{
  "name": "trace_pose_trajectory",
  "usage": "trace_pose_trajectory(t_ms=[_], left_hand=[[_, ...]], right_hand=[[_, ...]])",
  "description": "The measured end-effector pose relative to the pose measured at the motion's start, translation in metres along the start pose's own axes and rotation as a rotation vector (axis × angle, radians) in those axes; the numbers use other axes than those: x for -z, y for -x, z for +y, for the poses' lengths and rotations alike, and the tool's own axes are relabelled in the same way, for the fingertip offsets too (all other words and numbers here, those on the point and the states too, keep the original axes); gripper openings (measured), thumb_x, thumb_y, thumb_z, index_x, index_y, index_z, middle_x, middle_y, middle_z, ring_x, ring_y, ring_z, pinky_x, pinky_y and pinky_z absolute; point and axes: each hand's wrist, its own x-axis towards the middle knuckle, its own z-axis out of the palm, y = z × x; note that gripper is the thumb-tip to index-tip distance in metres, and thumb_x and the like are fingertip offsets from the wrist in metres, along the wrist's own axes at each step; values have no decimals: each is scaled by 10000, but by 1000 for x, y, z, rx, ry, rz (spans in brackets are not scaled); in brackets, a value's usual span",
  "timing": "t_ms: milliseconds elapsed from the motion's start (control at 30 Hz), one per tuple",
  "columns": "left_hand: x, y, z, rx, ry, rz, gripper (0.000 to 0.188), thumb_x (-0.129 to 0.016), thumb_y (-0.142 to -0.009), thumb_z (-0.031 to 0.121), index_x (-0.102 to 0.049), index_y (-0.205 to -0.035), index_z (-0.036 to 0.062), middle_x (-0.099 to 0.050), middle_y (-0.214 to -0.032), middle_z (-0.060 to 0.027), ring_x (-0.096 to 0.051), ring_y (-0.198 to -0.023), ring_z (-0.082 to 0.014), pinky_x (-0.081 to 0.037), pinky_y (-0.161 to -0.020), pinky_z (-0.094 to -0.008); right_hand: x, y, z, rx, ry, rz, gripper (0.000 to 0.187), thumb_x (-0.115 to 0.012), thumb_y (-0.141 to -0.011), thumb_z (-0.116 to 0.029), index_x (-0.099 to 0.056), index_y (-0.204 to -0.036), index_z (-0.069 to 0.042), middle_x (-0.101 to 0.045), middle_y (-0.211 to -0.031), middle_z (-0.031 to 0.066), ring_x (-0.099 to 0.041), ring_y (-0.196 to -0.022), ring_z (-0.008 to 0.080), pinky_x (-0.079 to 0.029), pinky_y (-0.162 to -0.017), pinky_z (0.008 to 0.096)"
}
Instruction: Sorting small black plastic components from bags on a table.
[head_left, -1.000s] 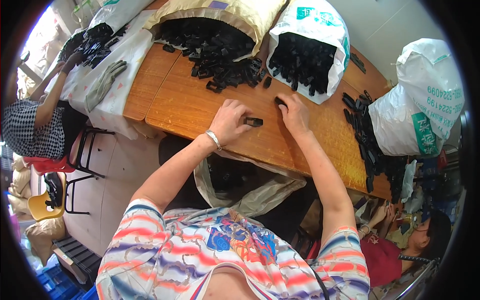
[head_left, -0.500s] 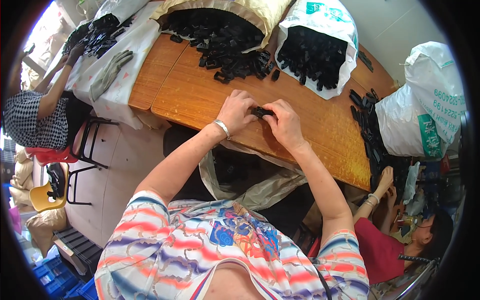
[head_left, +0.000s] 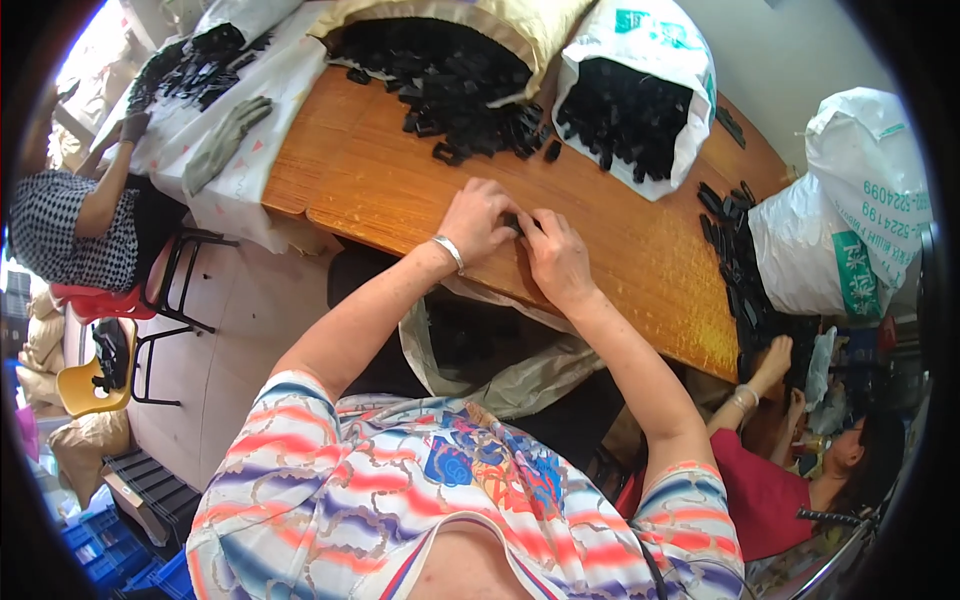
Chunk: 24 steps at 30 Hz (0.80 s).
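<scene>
A small black plastic part [head_left: 512, 221] sits between my fingertips, just above the near side of the wooden table. My left hand [head_left: 480, 222], with a silver bracelet at its wrist, pinches it from the left. From the other side my right hand [head_left: 558, 258] closes its thumb and fingers on the same part. Fingers cover most of it, so its exact shape is hidden. Beyond my hands, a heap of black plastic parts [head_left: 470, 125] spills from a tan sack [head_left: 545, 45] onto the table.
A white sack [head_left: 690, 150] of black parts lies at the far right, with another white sack [head_left: 810, 240] beside more parts [head_left: 740, 260]. One co-worker [head_left: 765, 490] sits at right, another [head_left: 75, 225] at left near a grey glove [head_left: 228, 145]. An open bag [head_left: 520, 385] hangs below the table edge.
My right hand has shifted slightly left and its fingers now cover more of the black part. My left hand has barely moved. The right-hand co-worker's hand has moved slightly.
</scene>
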Motion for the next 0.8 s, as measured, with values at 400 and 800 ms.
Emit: trace_pose_trajectory(t_ms=[400,800], left_hand=[[57,-16,-56,-64,-358,198,271,-743,-765,71,-666,-1023,46,-591,-1126,-135,-559,-1066,-316,-487,-930,-378],[19,-1,-10,-125,-229,138,217,-773,-742,123,-661,-907,37,-598,-1066,-107,-570,-1012,-300,-509,-864,-374]], right_hand=[[12,91,-73,-118,-332,-213,302,-750,-736,-69,-667,-1026,-53,-639,-969,102,-652,-848,311,-545,-693,387],[0,-42,62,-303,-187,133,189,-701,-856,-108,-676,-1017,-12,-669,-832,139,-642,-740,287,-515,-689,359]])
